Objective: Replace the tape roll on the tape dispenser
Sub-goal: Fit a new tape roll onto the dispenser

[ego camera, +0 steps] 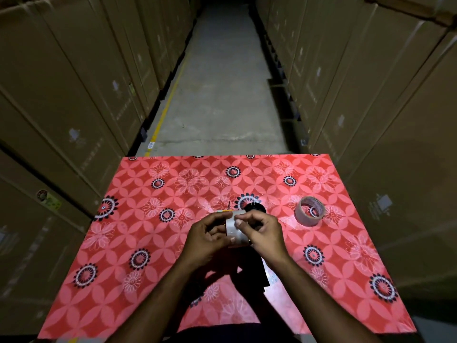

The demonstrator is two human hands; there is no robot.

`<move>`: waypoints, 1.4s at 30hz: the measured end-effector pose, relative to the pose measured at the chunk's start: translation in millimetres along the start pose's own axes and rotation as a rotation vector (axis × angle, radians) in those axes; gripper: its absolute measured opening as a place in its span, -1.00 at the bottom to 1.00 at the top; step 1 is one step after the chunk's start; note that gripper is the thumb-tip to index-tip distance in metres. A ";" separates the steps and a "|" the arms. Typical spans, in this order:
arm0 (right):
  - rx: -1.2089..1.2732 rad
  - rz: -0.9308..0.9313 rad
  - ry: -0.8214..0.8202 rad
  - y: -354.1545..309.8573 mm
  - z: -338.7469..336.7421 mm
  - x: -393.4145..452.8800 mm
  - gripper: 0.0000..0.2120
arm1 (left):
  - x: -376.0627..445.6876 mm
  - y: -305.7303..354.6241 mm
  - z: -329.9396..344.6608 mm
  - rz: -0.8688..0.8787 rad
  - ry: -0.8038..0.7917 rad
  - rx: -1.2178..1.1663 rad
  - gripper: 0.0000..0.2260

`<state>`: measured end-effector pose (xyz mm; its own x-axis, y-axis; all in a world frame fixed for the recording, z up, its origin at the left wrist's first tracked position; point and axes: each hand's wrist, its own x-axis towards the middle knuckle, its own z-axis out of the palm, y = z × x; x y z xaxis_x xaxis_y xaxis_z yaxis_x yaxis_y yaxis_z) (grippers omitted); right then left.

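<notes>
A: Where's the tape roll?

B: At frame centre, a clear tape roll [236, 227] sits on the black tape dispenser [254, 211], above the red floral worktop [148, 243]. The left hand [207, 237] has its grip clamped on the roll; the right hand [262, 230] pinches its top edge.

A: And the other?

B: A second roll [309, 211] lies right of centre, apart from both hands.

Both bare forearms rose from the lower edge of the frame and converged just below its centre. The left hand [206, 237] was curled with its fingers bent inward and its thumb pointing toward the right. The right hand [263, 230] faced it, thumb and forefinger pinched together at their tips, the other fingers folded under. The two hands nearly touched at the fingertips.
</notes>
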<state>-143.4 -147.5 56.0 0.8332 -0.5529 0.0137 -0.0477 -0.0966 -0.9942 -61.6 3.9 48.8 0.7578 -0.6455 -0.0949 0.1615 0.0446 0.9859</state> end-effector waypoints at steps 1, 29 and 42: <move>0.014 0.013 0.005 -0.8 0.7 0.2 -0.90 | -0.8 1.6 1.1 0.012 0.004 0.012 -0.53; 0.158 0.154 -0.212 1.9 -7.5 5.1 -0.33 | 5.7 -10.0 14.1 0.339 0.236 0.498 -0.92; 0.137 0.138 -0.237 5.3 -9.6 3.4 -0.39 | 9.8 -8.9 1.5 0.435 0.261 0.717 -0.80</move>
<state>-146.2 -157.9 51.7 0.9300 -0.3432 -0.1318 -0.1082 0.0870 -0.9903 -56.5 -4.0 39.3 0.7941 -0.4840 0.3675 -0.5452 -0.3001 0.7828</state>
